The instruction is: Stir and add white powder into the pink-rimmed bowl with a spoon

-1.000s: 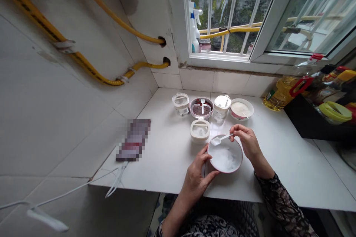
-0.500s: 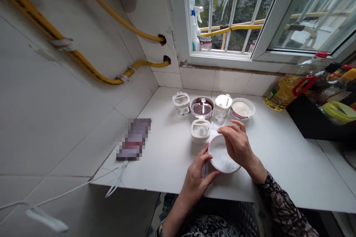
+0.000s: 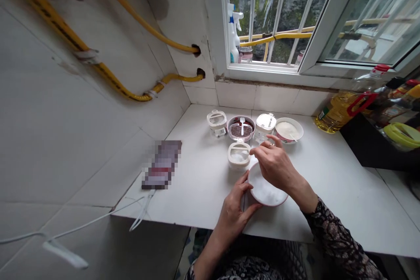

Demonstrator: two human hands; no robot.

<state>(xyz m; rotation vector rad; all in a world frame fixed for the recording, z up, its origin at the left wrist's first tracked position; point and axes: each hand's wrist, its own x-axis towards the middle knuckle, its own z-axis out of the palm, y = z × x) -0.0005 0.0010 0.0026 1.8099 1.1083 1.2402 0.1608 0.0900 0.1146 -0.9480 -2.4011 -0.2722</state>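
My left hand grips the left rim of a bowl that holds a white substance. Above the bowl, my right hand pinches a small white spoon, whose tip is at the opening of a clear jar with white contents. Behind stand another clear jar, a bowl of dark red contents with a small white spoon on it, a white-lidded jar and a bowl of pale grains.
An oil bottle and a black box of condiments stand at the right. A blurred-out flat object with a white cable lies on the counter at the left. Yellow pipes run along the wall.
My right hand has moved left and slightly up with the spoon, towards the near clear jar. My left hand still grips the bowl. The whole view has shifted slightly.
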